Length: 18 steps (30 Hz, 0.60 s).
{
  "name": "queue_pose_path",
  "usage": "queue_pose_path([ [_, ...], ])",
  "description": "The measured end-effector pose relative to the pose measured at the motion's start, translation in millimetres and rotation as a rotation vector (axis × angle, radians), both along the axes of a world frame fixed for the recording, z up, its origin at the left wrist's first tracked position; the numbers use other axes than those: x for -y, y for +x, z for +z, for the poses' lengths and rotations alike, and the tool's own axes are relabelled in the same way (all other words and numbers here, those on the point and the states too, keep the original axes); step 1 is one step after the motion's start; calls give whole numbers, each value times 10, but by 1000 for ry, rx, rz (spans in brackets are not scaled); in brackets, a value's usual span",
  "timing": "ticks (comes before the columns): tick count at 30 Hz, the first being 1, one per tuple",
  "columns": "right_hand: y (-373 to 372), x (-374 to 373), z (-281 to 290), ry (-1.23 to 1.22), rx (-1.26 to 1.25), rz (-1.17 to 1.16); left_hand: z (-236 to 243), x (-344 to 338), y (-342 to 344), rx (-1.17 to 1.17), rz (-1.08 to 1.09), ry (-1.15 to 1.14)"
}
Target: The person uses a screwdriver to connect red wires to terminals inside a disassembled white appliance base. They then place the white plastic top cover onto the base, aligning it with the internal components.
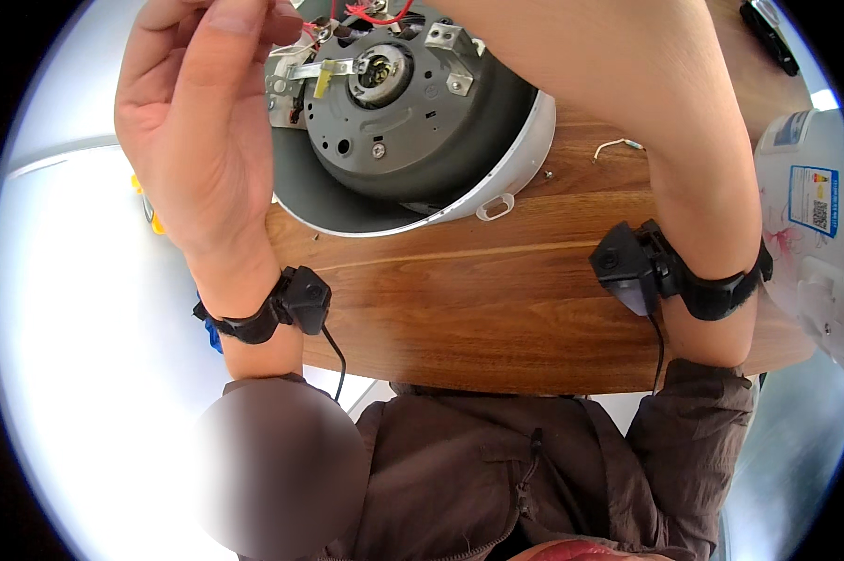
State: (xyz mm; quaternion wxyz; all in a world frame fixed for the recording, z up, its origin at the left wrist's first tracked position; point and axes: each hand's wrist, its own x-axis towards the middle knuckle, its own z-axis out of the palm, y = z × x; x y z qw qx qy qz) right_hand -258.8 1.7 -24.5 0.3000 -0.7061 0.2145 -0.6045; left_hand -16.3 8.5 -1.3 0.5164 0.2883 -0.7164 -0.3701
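My left hand (195, 112) is raised at the upper left, beside an opened round appliance. Its thumb and fingers are bent together near the top edge. What they pinch, if anything, is hidden. The appliance has a white outer shell (534, 140) around a dark grey metal body (403, 140). A round socket-like centre (380, 75), a metal strip with a yellow piece (324, 79) and a bent metal bracket (454, 56) sit on that body. Red wires (380, 13) run over its far side. My right forearm (627, 84) reaches across above the appliance, its hand beyond the top edge.
On the wooden table (459, 318) lie a short white wire (618, 145) and a small screw (549, 175). At the right stands a white housing (800, 252) with pink flowers and a blue-edged label. A black object (770, 37) lies at the far right corner.
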Motion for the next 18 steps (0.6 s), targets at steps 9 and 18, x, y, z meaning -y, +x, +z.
queue_pose_path([
  [9, -22, 42, -72, -11, 40, 2, 44, 91, 101, 28, -101, 16],
  [18, 38, 94, -101, -25, 63, 15, -52, -47, -338, -37, 11, -77],
])
